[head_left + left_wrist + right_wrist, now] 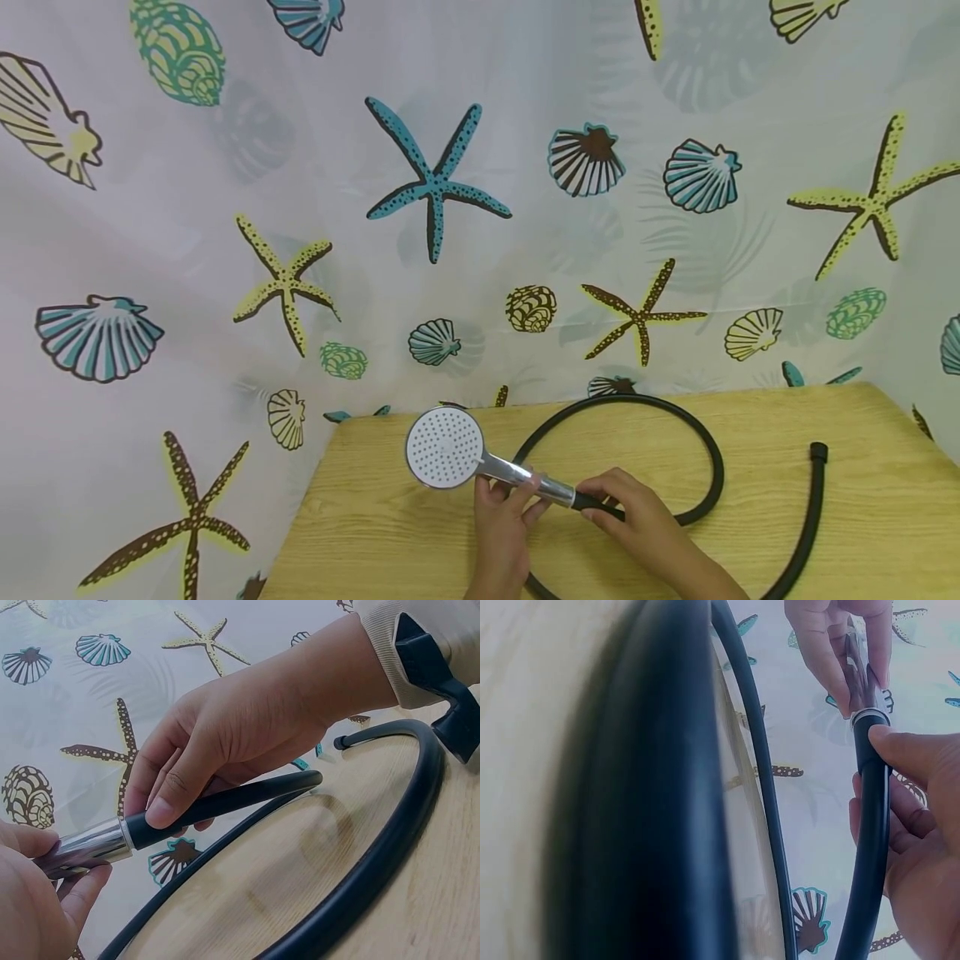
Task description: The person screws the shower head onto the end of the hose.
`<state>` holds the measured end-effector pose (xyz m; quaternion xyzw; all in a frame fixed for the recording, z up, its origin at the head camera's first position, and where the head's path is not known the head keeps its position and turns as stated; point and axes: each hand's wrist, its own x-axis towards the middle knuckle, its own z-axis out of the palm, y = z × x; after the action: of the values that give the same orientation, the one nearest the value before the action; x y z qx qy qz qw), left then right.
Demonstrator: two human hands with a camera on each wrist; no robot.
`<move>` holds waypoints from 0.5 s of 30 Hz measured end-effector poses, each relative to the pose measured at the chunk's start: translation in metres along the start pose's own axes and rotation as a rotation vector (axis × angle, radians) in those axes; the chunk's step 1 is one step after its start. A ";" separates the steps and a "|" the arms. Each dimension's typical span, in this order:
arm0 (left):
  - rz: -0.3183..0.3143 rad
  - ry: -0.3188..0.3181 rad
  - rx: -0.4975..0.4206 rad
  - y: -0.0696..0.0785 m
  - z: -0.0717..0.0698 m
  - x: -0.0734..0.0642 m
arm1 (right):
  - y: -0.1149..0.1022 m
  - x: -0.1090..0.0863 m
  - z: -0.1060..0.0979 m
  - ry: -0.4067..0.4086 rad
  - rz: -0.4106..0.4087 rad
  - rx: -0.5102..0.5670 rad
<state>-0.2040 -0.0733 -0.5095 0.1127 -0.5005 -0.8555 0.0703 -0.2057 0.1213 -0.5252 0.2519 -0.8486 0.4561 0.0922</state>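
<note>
A chrome shower head (446, 447) with a round white spray face is held above the wooden table, its face turned toward the head camera. My left hand (501, 525) grips its shiny handle (94, 846). The black hose (708, 433) meets the handle's end, and my right hand (637, 521) pinches the black hose end (868, 742) there, thumb on one side and fingers on the other. Hose and handle sit in line; whether they are screwed together cannot be seen. In the left wrist view the right hand (225, 735) shows from the side.
The hose loops over the wooden table (375, 500), and its free end (819, 452) with a black fitting points away at the right. A white curtain (495, 50) printed with starfish and shells hangs behind the table and along its sides.
</note>
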 end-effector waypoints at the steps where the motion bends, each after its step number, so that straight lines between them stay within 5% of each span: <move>1: -0.003 0.004 -0.004 0.000 0.000 0.000 | 0.000 0.000 0.000 -0.001 -0.001 0.002; 15: -0.010 0.008 0.004 0.000 -0.001 0.001 | -0.001 0.001 -0.002 -0.047 0.037 0.027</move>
<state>-0.2051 -0.0747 -0.5102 0.1188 -0.5012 -0.8544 0.0681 -0.2060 0.1224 -0.5230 0.2479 -0.8489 0.4629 0.0605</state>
